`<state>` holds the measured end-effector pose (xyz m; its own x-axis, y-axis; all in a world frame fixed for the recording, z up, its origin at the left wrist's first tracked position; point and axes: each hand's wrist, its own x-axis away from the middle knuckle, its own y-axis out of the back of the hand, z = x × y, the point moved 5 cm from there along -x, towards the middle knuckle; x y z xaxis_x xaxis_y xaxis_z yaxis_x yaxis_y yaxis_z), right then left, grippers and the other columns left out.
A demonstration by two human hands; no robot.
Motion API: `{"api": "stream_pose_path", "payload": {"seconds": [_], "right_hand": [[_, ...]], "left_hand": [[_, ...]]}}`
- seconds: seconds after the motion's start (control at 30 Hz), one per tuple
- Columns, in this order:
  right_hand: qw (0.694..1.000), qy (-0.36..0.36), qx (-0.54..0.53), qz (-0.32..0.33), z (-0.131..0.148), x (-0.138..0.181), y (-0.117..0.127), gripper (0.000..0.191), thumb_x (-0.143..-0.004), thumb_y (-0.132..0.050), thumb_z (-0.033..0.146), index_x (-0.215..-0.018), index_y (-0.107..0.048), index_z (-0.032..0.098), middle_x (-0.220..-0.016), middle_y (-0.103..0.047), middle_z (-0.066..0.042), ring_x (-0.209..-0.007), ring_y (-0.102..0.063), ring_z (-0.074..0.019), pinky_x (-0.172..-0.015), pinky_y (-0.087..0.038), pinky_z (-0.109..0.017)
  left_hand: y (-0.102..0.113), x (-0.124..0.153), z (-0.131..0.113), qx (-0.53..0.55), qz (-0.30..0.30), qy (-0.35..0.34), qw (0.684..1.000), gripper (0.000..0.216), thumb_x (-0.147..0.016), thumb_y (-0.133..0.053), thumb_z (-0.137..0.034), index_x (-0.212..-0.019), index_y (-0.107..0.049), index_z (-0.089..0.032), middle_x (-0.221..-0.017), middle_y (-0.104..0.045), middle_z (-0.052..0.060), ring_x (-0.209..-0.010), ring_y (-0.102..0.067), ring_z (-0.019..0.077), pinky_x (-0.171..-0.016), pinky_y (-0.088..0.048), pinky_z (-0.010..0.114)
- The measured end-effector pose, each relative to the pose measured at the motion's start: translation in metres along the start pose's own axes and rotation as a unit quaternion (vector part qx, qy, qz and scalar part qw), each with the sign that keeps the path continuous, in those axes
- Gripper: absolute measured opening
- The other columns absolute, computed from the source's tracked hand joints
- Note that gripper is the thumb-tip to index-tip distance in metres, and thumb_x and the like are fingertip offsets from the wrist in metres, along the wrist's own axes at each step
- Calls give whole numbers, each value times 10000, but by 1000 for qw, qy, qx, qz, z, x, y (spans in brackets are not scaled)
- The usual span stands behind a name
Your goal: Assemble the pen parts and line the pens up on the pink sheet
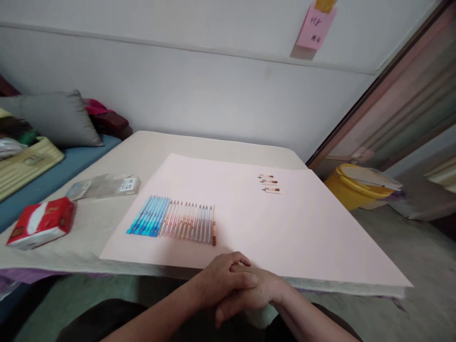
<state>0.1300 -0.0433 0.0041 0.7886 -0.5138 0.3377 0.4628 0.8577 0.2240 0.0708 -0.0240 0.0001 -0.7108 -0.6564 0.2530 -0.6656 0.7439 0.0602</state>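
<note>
At the near edge of the table, my left hand [223, 276] lies over my right hand [261, 286], its fingers and thumb curled round it. Most of the right hand's fingers are hidden beneath the left; one digit sticks out at the lower left. Neither hand holds any object. Just beyond and to the left, a row of slim pen-like sticks lies side by side on a pale pink sheet [285, 247]: several blue ones [149, 216], then several clear, pinkish and greyish ones [188, 223]. A brown-ended stick [214, 228] closes the row. Farther right lie three short dark-tipped pieces [270, 182].
A red tissue pack [42, 222] and a clear plastic case [107, 186] with a label lie on the cloth at the left. A grey cushion [53, 118] sits beyond. At the right, a yellow bin [351, 190] stands on the floor. A pink note [316, 26] hangs on the wall.
</note>
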Motion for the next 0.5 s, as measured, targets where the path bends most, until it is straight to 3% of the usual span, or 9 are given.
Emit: {"api": "stream_pose_path", "payload": {"seconds": [0.27, 0.5], "right_hand": [[999, -25, 30, -1, -15, -3, -1, 247, -712, -693, 386, -866, -739, 199, -852, -699, 14, -779, -633, -130, -668, -475, -187], [1000, -2, 23, -9, -7, -2, 0, 213, -713, -694, 334, -854, -735, 179, -811, -698, 11, -748, -630, -123, -660, -477, -183]], "left_hand": [[0, -1, 4, 2, -8, 2, 1000, 403, -693, -628, -385, -1044, -647, -189, -986, -670, 39, -920, -593, 214, -814, -447, 326], [0, -1, 4, -3, -8, 11, 1000, 398, -702, -621, -393, -1044, -641, -191, -985, -669, 42, -925, -594, 219, -796, -449, 322]]}}
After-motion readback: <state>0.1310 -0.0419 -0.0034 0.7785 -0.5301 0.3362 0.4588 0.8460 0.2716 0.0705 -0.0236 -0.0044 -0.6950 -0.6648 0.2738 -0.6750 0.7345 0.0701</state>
